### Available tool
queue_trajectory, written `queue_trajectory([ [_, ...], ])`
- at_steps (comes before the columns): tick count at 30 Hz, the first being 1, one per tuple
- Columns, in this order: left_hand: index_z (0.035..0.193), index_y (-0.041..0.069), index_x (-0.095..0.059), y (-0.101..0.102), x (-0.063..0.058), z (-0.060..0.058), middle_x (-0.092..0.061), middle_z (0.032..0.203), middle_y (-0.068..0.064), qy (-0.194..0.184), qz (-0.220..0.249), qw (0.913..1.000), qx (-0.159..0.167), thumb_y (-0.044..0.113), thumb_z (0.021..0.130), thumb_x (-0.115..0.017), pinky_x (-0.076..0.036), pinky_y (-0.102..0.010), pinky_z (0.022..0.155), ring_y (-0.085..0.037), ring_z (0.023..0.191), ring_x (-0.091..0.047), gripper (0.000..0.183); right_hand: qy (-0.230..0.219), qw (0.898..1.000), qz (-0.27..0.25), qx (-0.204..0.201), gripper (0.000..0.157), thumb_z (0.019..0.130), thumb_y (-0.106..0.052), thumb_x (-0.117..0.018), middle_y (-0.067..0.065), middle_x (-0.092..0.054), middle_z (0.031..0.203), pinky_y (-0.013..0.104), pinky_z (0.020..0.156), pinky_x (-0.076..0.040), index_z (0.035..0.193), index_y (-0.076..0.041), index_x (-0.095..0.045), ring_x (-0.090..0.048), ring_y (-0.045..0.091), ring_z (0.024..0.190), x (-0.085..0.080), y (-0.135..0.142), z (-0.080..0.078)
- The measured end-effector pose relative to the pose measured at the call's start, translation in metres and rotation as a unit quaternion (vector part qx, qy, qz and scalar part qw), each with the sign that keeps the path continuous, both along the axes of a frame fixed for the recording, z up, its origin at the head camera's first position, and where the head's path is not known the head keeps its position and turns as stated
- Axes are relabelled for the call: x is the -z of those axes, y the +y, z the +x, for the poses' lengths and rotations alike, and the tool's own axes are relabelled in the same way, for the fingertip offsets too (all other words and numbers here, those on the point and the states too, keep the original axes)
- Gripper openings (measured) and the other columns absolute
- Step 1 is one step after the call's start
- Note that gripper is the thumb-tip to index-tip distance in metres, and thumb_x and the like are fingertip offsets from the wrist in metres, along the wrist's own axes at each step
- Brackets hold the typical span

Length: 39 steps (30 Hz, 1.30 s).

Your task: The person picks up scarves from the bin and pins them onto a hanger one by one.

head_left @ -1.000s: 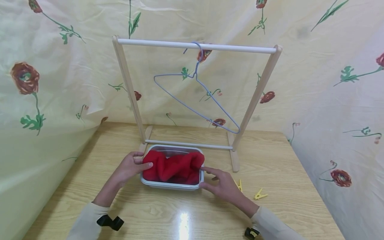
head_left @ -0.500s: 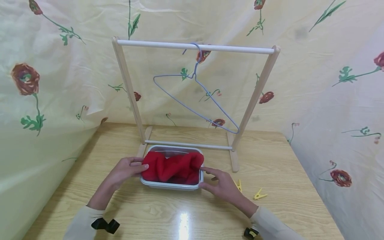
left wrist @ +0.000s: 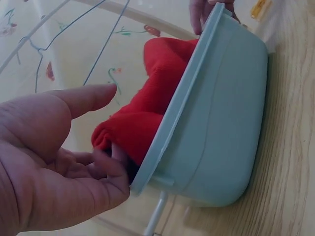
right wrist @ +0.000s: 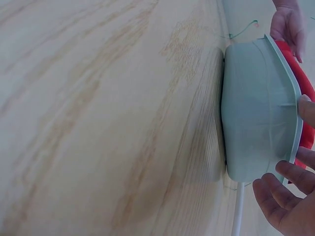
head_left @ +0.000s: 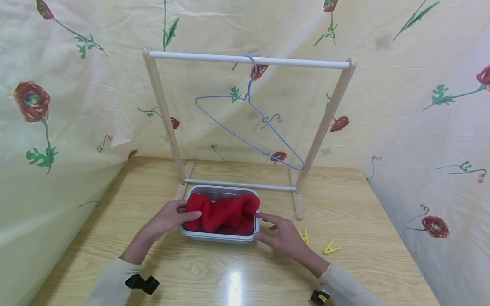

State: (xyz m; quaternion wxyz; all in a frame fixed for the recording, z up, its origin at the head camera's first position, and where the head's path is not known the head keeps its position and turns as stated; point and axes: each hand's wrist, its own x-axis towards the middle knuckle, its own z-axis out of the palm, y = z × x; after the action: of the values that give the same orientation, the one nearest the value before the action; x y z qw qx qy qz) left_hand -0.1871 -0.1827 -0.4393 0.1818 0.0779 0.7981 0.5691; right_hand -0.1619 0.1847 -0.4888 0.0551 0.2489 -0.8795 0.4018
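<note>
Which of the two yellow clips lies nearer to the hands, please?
The yellow clip partly hidden by the right hand in the head view; the other clip lies farther right, fully in sight.

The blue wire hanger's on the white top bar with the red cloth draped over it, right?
No: the head view shows the crumpled red cloth in the pale blue plastic tub; the blue wire hanger hangs on the white bar.
</note>
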Motion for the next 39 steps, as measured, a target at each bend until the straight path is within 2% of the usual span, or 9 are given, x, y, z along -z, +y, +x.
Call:
queue_trajectory([
  [8,0.124,-0.001,-0.065,0.009,0.000,-0.002,-0.072,0.100,-0.009,0.015,-0.017,0.9995,0.022,0.031,0.097,-0.070,-0.053,-0.030,0.075,-0.020,0.085,-0.064,0.042,-0.004,1.000,0.002,0.002,0.056,0.085,-0.036,-0.084,0.000,-0.071,0.129,0.034,0.081,-0.060,0.134,-0.015,-0.068,-0.068,0.027,0.112,-0.001,0.000,0.001],
  [17,0.123,0.005,-0.067,0.019,-0.001,-0.003,-0.071,0.108,-0.007,0.039,-0.030,0.9974,0.052,0.033,0.094,-0.074,-0.054,-0.036,0.082,-0.023,0.094,-0.065,0.041,-0.011,1.000,0.006,0.006,0.057,0.084,-0.038,-0.084,-0.001,-0.071,0.129,0.034,0.082,-0.059,0.135,-0.016,-0.068,-0.068,0.026,0.113,-0.002,0.000,0.002],
  [22,0.122,0.004,-0.066,0.023,-0.001,-0.004,-0.071,0.108,-0.006,0.055,-0.036,0.9962,0.057,0.031,0.092,-0.077,-0.055,-0.034,0.081,-0.021,0.095,-0.065,0.042,-0.014,1.000,0.007,0.007,0.057,0.084,-0.037,-0.084,0.000,-0.070,0.130,0.034,0.082,-0.059,0.135,-0.016,-0.068,-0.068,0.026,0.113,-0.002,0.000,0.002],
  [27,0.117,0.004,-0.064,0.026,0.001,-0.006,-0.069,0.106,-0.006,0.087,-0.042,0.9932,0.065,0.027,0.088,-0.081,-0.056,-0.035,0.078,-0.021,0.092,-0.065,0.040,-0.014,1.000,0.004,0.006,0.057,0.085,-0.037,-0.084,0.000,-0.070,0.130,0.034,0.082,-0.059,0.135,-0.015,-0.068,-0.068,0.026,0.113,-0.002,-0.001,0.002],
  [32,0.118,0.003,-0.064,0.028,0.002,-0.006,-0.070,0.107,-0.007,0.103,-0.045,0.9921,0.056,0.021,0.088,-0.081,-0.056,-0.035,0.079,-0.021,0.094,-0.065,0.040,-0.015,1.000,0.004,0.005,0.057,0.085,-0.037,-0.084,0.000,-0.070,0.130,0.035,0.082,-0.060,0.135,-0.016,-0.068,-0.068,0.027,0.114,-0.003,-0.001,0.002],
  [39,0.125,0.002,-0.062,0.027,0.001,-0.005,-0.070,0.113,-0.010,0.097,-0.036,0.9941,0.031,0.014,0.091,-0.075,-0.056,-0.033,0.082,-0.022,0.100,-0.066,0.039,-0.016,1.000,0.004,0.006,0.058,0.085,-0.039,-0.084,0.000,-0.070,0.130,0.036,0.082,-0.060,0.135,-0.016,-0.068,-0.068,0.027,0.114,-0.003,-0.001,0.002],
])
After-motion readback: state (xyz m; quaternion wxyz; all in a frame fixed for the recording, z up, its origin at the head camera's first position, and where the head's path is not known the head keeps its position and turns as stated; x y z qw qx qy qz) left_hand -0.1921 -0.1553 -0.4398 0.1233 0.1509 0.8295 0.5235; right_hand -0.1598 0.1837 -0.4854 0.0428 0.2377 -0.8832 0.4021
